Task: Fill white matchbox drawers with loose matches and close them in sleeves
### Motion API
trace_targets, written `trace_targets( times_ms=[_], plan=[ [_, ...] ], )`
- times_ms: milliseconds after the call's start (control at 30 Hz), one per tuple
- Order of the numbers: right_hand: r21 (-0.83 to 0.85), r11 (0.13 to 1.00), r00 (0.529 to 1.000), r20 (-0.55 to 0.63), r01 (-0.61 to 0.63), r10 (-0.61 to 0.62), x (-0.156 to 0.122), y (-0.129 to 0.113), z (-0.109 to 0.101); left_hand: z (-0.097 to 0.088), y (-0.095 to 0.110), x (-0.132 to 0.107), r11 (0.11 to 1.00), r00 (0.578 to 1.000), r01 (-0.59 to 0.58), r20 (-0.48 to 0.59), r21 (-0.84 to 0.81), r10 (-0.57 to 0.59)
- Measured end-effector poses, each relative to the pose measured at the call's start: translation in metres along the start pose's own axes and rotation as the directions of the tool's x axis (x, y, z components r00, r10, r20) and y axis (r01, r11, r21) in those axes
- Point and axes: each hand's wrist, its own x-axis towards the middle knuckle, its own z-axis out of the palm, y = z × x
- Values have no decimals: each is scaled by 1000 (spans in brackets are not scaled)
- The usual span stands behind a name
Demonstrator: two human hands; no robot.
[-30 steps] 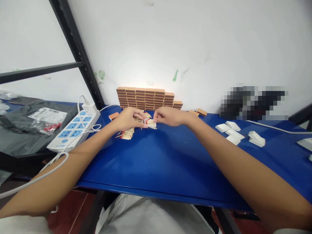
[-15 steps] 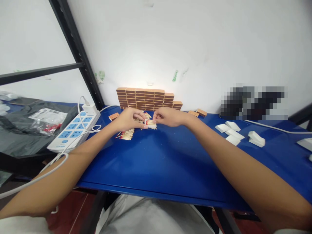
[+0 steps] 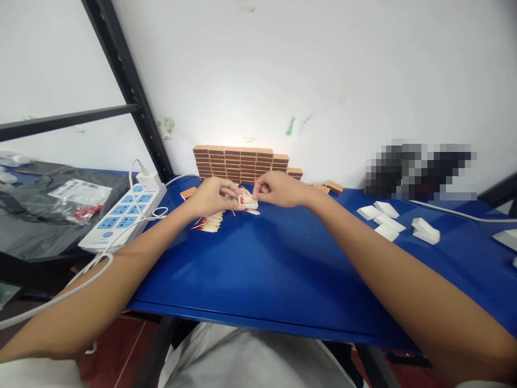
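Observation:
Both of my hands meet at the back middle of the blue table (image 3: 283, 269). My left hand (image 3: 214, 196) is closed around a small white matchbox tray (image 3: 249, 202) with red-tipped matches in it. My right hand (image 3: 280, 190) is closed in a pinch at the tray's right end, fingertips touching it. A loose pile of matches (image 3: 210, 222) lies on the table just under and left of my left hand. Behind the hands, a stacked wall of brown matchboxes (image 3: 242, 161) stands against the white wall.
Several white box sleeves (image 3: 398, 223) lie at the right. A white and blue power strip (image 3: 121, 216) with cables sits at the left table edge, beside a black bag (image 3: 44, 215). Loose brown matchboxes (image 3: 329, 187) lie near the stack. A black shelf post (image 3: 129, 91) rises at the left.
My right hand has lifted slightly and its fingers have shifted at the tray's right end. The left hand and the tray stay almost in place.

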Motion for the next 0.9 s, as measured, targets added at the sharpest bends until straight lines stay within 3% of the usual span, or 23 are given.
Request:
trace_targets(
  times_ms=[133,267,467,700,900],
  plan=[
    [-76,997,999,-6,-33,33,0,-2,5,-9,-1,2,982,983,-13,-176,186,47],
    [-105,993,992,111,-55,67,1,-7,17,-16,-5,3,956,954,3,-288,295,86],
    [-105,993,983,170,-51,69,3,-6,31,-13,-4,2,958,961,-20,-259,286,98],
    [-140,990,991,124,-30,47,5,0,33,-11,-1,2,964,972,-46,-209,263,104],
    [-93,996,980,200,3,15,2,-2,32,-11,0,2,964,978,-48,-184,262,98]
  ],
)
